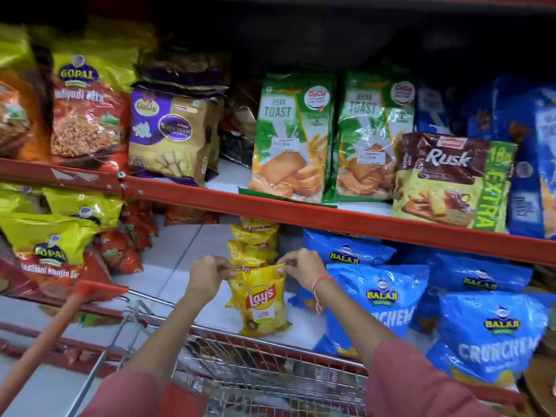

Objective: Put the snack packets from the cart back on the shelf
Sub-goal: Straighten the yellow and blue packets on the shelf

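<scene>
I have both hands pinched shut on the top seam of one yellow chip packet (261, 299), left hand (207, 273) at its left corner and right hand (302, 267) at its right corner. The packet stands upright on the lower shelf (180, 266) near its front edge, just in front of a row of matching yellow packets (252, 242). Blue snack bags (382, 293) lie beside it to the right, and the wire cart (240, 365) sits below the shelf edge.

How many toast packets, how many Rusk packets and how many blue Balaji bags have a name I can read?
Green Jeera Toast packets: 2
Rusk packet: 1
Blue Balaji bags with a readable logo: 4
Total: 7
</scene>
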Tool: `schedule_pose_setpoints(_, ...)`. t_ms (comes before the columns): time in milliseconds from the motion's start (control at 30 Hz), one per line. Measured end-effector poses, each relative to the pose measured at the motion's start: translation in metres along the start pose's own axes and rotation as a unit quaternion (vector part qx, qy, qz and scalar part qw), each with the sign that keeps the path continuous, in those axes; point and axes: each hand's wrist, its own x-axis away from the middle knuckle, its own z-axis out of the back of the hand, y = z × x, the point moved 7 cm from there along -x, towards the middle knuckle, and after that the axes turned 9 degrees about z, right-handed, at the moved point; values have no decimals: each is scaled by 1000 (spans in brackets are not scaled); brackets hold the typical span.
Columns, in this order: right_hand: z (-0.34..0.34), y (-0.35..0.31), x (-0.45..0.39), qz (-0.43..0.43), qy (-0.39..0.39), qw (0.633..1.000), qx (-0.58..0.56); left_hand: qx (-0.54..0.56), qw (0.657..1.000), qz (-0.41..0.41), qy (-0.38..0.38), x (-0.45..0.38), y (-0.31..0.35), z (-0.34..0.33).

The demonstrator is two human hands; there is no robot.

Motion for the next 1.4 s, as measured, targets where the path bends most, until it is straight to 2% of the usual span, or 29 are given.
schedule_pose_setpoints(233,-26,-4,-6,-34,49,995,-75,118,991,66,11,-37,-39,11)
schedule_pose_setpoints(433,-29,6,-9,-60,91,990,-85,169,983,57,50,-37,-30,2)
schedule_pose_setpoints(500,-25,4,-5,-50,94,991,-81,153,984,52,71,-33,-26,3)
schedule_pose_setpoints(667,7,-5,23,30,124,985,-118,63,982,-4,178,3,1,15)
schedule_pose_setpoints(767,41,2,54,69,176,973,-131,80,969,-76,220,36,38,8)
schedule_pose_setpoints(833,66,18,77,73,226,963,-127,159,967,-97,174,51,63,-13)
schedule_pose_setpoints(933,108,56,109,26,335,937,-97,258,962,-66,63,54,88,-60)
schedule_pose_setpoints(1033,145,94,132,-45,408,912,-24,379,925,-29,-22,50,102,-109)
schedule_pose_setpoints(1100,159,120,138,-113,402,909,11,418,908,14,-14,49,106,-133)
schedule_pose_setpoints(1233,163,160,138,-237,325,916,9,451,889,85,-3,50,108,-165)
schedule_pose_setpoints(1300,164,162,138,-243,307,920,-6,463,881,102,-3,49,108,-170)
schedule_pose_setpoints(1400,167,158,136,-221,326,919,-25,461,879,120,31,41,98,-162)
